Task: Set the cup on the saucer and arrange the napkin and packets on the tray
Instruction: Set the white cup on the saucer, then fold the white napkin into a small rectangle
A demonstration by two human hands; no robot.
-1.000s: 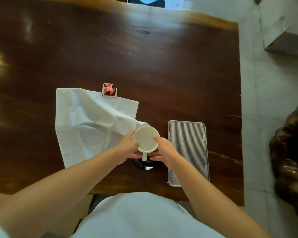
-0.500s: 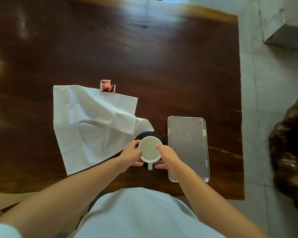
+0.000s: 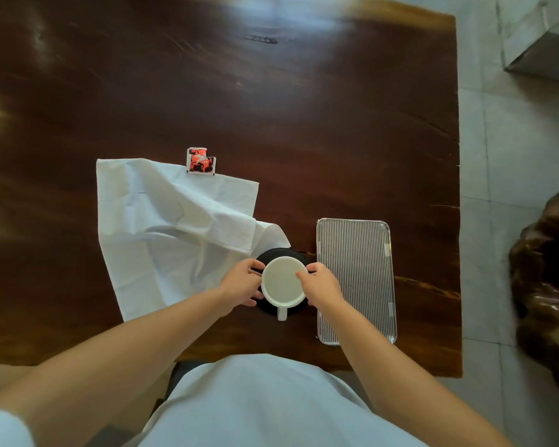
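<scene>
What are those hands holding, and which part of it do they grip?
Both hold the cup by its sides: the left hand on its left, the right hand on its right. Its handle is untouched. The cup is over the saucer.

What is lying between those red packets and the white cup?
The head view shows the crumpled white napkin spread between the red packets and the cup.

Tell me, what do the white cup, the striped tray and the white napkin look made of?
The round white cup looks like glazed ceramic, smooth and thick-rimmed, though plastic is possible. The rectangular striped tray seems metal, by its shiny silvery rim. The large white napkin looks like cloth: soft folds and creases.
</scene>
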